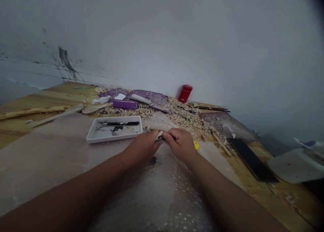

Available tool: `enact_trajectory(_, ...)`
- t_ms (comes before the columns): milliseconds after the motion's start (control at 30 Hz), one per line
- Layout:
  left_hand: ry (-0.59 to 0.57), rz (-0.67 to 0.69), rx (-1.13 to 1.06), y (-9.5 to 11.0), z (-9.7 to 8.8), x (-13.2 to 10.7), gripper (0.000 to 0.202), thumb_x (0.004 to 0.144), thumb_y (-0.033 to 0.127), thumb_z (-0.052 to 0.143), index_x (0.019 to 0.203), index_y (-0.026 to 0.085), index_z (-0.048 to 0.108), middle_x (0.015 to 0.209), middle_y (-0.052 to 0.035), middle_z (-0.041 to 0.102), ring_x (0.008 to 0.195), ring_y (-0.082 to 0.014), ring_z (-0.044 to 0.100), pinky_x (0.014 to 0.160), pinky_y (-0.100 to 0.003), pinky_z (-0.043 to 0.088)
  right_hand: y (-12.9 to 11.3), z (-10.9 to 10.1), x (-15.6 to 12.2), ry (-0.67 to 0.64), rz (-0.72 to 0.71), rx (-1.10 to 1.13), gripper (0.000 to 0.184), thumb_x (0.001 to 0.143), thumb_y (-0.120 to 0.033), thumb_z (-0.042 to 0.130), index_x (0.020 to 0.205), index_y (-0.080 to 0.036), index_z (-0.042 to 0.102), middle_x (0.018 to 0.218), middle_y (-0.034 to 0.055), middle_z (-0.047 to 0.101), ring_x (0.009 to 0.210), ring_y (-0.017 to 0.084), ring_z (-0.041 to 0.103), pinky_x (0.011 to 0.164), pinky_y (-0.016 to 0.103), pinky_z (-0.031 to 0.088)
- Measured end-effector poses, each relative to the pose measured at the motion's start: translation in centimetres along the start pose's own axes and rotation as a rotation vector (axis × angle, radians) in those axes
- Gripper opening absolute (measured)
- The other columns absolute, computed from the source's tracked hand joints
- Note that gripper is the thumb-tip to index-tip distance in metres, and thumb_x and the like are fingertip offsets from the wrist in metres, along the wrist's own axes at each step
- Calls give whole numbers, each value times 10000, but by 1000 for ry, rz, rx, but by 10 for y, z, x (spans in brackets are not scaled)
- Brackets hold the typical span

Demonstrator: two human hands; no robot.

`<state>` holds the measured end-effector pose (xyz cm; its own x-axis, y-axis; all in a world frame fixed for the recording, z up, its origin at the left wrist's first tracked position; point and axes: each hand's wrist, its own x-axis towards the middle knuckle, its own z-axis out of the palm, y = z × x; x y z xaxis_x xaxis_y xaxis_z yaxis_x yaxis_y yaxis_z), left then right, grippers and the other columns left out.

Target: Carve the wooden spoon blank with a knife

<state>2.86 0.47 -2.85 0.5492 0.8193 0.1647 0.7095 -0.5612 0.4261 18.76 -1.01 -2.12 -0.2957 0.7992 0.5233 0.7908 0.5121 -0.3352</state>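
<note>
Both hands meet over the plastic-covered work surface. Between them is a small pale piece [159, 136] with a dark part, mostly covered by fingers; its kind cannot be made out. My left hand [143, 146] closes round its left side. My right hand [181, 143] is closed too, thumb and forefinger pinching the right side. Just left of the hands stands a shallow white tray [115, 139] with a black pen-like tool [120, 123] and small bits in it. A small dark tool with a thin metal shaft [152, 161] lies below my hands.
Wood shavings [199, 124] spread behind the hands, around a purple pouch [125, 104]. A red canister [185, 93] stands by the wall. Wooden spoons [95, 108] lie at left. At right are a black flat slab [253, 159], a thin stick [221, 143] and a white container [296, 166].
</note>
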Motion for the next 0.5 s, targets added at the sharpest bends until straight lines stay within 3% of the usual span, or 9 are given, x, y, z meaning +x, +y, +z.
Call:
enact_trajectory(200,-29,61,-70,0,1,0,183,814,311,342,832,188,477,803,-46,599,724,-184,553,619,-271,363,-3,1,-2,-15,-108,22,281,832,-299,418,613,-168,535,571,-7,513,590,104,475,578,210,308)
enact_trajectory(367,33,-26,-72,2,-6,0,186,805,348,359,801,194,464,728,-32,568,673,-178,524,573,-262,334,3,-1,0,15,28,36,298,824,-317,433,582,-168,522,509,-21,480,513,93,448,492,208,275)
enact_trajectory(500,6,16,-152,5,-7,-1,241,806,413,350,795,195,451,710,-16,555,644,-160,510,551,-243,319,-1,-1,-1,5,-92,24,289,825,-301,431,589,-165,529,536,-11,493,547,103,457,531,223,303)
